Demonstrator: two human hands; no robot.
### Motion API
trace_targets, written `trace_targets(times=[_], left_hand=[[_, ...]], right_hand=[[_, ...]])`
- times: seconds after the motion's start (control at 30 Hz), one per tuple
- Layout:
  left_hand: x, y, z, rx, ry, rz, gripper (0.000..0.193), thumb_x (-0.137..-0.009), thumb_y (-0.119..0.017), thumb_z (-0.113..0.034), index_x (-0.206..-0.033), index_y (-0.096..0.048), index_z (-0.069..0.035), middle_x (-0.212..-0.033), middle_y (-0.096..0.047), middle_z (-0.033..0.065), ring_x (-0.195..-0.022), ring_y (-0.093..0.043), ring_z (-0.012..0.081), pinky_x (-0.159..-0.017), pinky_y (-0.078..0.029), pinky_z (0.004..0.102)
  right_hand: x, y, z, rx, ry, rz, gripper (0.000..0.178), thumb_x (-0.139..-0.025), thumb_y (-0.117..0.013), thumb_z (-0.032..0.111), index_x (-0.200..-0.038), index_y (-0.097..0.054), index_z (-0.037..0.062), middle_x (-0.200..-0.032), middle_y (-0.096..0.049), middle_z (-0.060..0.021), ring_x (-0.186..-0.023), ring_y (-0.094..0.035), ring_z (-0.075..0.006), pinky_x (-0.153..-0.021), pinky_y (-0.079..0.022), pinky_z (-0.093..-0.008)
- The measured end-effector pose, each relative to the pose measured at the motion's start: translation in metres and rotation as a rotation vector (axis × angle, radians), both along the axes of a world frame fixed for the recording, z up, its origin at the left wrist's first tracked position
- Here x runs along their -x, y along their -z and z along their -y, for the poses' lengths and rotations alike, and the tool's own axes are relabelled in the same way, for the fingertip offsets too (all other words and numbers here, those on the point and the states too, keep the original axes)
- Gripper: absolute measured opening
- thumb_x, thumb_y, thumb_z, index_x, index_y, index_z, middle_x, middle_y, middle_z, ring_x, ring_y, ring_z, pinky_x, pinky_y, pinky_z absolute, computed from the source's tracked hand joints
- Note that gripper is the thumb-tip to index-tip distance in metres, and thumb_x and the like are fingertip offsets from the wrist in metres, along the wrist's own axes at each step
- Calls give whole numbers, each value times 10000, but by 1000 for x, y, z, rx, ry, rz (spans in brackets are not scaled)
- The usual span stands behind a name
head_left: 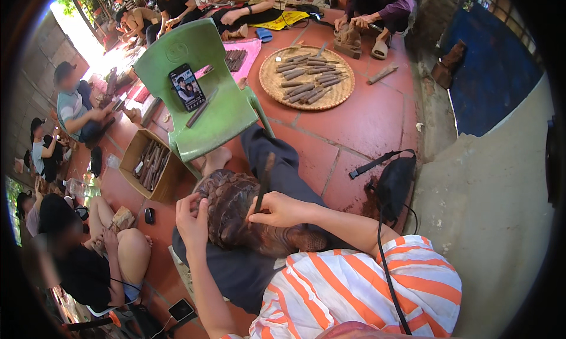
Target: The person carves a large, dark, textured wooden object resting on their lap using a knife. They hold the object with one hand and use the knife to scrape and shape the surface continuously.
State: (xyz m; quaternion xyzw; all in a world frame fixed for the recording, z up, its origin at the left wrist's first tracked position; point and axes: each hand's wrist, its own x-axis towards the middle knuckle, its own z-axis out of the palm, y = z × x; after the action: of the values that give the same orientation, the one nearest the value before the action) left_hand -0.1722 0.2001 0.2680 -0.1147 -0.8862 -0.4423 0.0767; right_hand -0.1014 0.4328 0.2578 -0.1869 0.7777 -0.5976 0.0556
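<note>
A dark brown wood carving (230,212) with rounded, deeply cut relief lies across my lap. My left hand (193,218) holds its left edge, thumb and fingers curled against the wood. In my right hand (280,210) is a carving chisel (265,180), gripped low with its dark handle slanting up and away. The chisel's lower end points down at the carving's surface; whether the tip touches the wood I cannot tell.
A green plastic chair (221,129) ahead bears a phone (187,88) and another tool. Beyond stands a round woven tray (263,82) of chisels; left, a cardboard box (137,177) of tools. A black bag (396,183) lies right. Several people sit around, some carving.
</note>
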Motion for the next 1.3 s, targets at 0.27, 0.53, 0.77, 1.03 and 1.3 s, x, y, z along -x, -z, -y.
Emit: trace_targets(times=[0.27,0.53,0.77,1.03,1.3], left_hand=[[72,90,50,354,-1,160,526,-897,-609,-368,-1303,-508,-48,-1205,-580,216,-1121,-566,328,-946,-432,387],[85,106,35,212,-24,285,467,-927,-544,-398,-1209,-565,-25,-1150,-619,210,-1095,-577,352,-926,-434,397],[110,126,68,26,62,154,488,-998,-435,-389,-1220,-549,31,-1139,-620,199,-1066,-590,278,-913,-443,355],[99,118,181,-112,-293,261,475,-969,-499,-427,-1133,-604,6,-951,-652,96,-851,-599,137,-752,-476,291],[58,129,224,-31,-557,467,736,-889,-590,-461,-1383,-367,37,-1054,-641,205,-841,-674,222,-756,-519,329]], right_hand=[[-5,48,-19,170,52,160,215,-885,-628,164,-977,-697,-17,-777,-697,-75,-731,-660,-126,-664,-495,-261],[-25,71,-22,346,29,281,249,-911,-627,172,-1033,-672,-40,-819,-692,-74,-757,-662,-111,-686,-505,-233],[-1,90,-35,378,225,415,211,-908,-629,221,-995,-704,43,-756,-662,-15,-654,-591,-65,-587,-480,-214],[5,110,-22,351,396,535,218,-917,-617,210,-995,-690,20,-749,-635,-15,-639,-558,-64,-561,-466,-193],[7,109,-29,360,382,561,184,-917,-609,140,-1007,-684,-2,-744,-630,-15,-611,-541,-49,-538,-461,-174]])
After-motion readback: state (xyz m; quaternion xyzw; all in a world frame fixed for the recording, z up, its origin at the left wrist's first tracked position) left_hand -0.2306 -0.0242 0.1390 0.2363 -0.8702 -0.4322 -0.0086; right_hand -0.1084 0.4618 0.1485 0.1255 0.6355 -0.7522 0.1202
